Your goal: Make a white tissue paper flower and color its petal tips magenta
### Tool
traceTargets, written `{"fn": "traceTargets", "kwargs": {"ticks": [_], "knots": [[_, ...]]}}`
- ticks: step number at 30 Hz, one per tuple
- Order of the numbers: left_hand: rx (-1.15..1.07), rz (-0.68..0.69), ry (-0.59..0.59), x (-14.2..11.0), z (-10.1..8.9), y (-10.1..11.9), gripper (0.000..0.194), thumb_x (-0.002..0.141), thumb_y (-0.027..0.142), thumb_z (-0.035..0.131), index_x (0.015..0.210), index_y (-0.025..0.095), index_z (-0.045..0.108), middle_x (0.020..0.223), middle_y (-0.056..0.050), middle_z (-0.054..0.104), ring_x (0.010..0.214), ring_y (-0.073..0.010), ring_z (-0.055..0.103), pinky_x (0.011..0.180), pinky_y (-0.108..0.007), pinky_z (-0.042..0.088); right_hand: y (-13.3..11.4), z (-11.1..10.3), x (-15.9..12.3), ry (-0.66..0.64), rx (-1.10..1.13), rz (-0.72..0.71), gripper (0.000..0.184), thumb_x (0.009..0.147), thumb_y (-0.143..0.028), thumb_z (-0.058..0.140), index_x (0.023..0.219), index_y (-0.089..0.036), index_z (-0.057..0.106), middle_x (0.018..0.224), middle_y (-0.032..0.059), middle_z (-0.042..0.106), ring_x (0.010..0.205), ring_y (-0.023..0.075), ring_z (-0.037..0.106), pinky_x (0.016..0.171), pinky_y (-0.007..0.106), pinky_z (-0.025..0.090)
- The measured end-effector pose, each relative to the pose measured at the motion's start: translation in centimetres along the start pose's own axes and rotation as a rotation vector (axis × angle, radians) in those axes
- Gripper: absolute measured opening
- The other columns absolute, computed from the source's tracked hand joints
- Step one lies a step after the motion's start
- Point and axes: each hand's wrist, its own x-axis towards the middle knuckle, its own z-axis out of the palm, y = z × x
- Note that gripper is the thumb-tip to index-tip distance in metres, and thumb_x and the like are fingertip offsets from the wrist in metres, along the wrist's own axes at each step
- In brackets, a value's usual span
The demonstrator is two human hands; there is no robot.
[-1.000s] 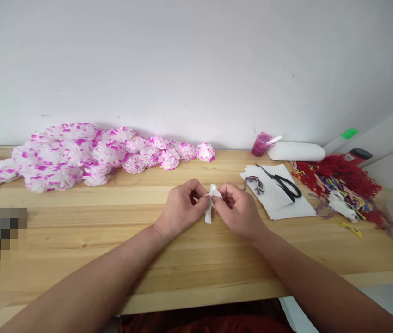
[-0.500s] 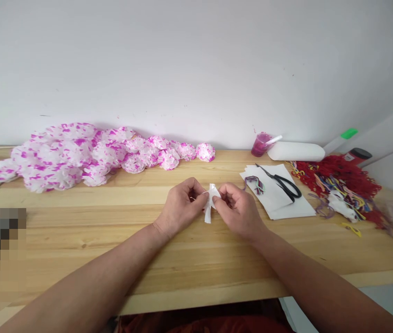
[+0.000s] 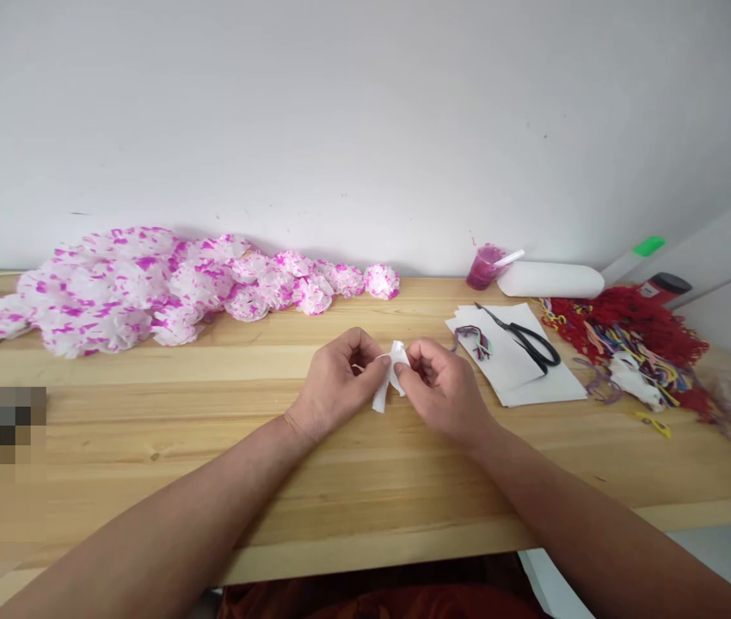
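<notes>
A small strip of white paper [image 3: 397, 354] is pinched between both my hands above the middle of the table. My left hand [image 3: 346, 374] grips it from the left with thumb and finger, and one loose end hangs down below the thumb. On the other side my right hand [image 3: 439, 383] pinches the same paper, its remaining fingers curled. The fingertips hide part of the paper. To the right of my right hand lie white sheets [image 3: 520, 383] with black-handled scissors [image 3: 530, 342] and a bit of coloured yarn [image 3: 478, 342] on them.
White-and-magenta paper flowers [image 3: 126, 288] are heaped along the wall at the left. At the back right stand a cup of magenta liquid [image 3: 485, 271], a white roll [image 3: 552, 280] and a dark-lidded red container [image 3: 662, 291]. Red and mixed yarn [image 3: 636, 331] lies on the wooden table [image 3: 211, 481].
The loose lower end of the paper has swung a little left, and the pieces have spread apart at the bottom. My hands have stayed almost in place, both still gripping.
</notes>
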Motion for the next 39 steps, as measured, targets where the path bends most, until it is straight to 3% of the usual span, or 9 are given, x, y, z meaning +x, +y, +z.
{"fn": "traceTargets", "kwargs": {"ticks": [6,13,27,39], "knots": [[-0.018,-0.011,-0.002,0.15,0.00,0.01,0.019,0.083,0.035,0.063,0.075,0.020,0.053,0.066,0.002,0.062,0.058,-0.0121,0.057,0.053,-0.023,0.043,-0.02,-0.05,-0.03,0.018,-0.046,-0.010,0.021,0.082,-0.023,0.058,0.067,-0.021,0.043,0.059,-0.0059,0.043,0.052,0.0092,0.038,0.049,0.023,0.033],[0.048,0.023,0.057,-0.14,0.32,0.24,0.017,0.080,0.034,0.064,0.075,0.020,0.055,0.067,0.001,0.063,0.058,-0.0117,0.057,0.052,-0.022,0.044,0.15,0.09,-0.01,-0.014,0.054,0.034,0.018,0.086,-0.028,0.058,0.073,-0.022,0.047,0.065,-0.0040,0.050,0.056,0.0109,0.046,0.052,0.024,0.038],[-0.043,0.002,0.005,0.10,0.22,0.03,0.018,0.078,0.035,0.067,0.080,0.019,0.058,0.072,0.000,0.065,0.063,-0.0126,0.059,0.057,-0.023,0.046,0.43,-0.08,-0.09,-0.007,0.013,-0.022,0.022,0.087,-0.027,0.055,0.070,-0.022,0.043,0.064,-0.0051,0.042,0.056,0.0102,0.039,0.052,0.024,0.034],[0.107,0.038,0.043,-0.30,0.40,0.41,0.014,0.080,0.030,0.063,0.075,0.020,0.056,0.070,0.001,0.064,0.058,-0.0108,0.057,0.051,-0.021,0.044,0.09,-0.11,-0.07,-0.001,0.029,0.018,0.020,0.088,-0.029,0.057,0.073,-0.021,0.047,0.064,-0.0043,0.049,0.056,0.0107,0.044,0.053,0.024,0.036]]}}
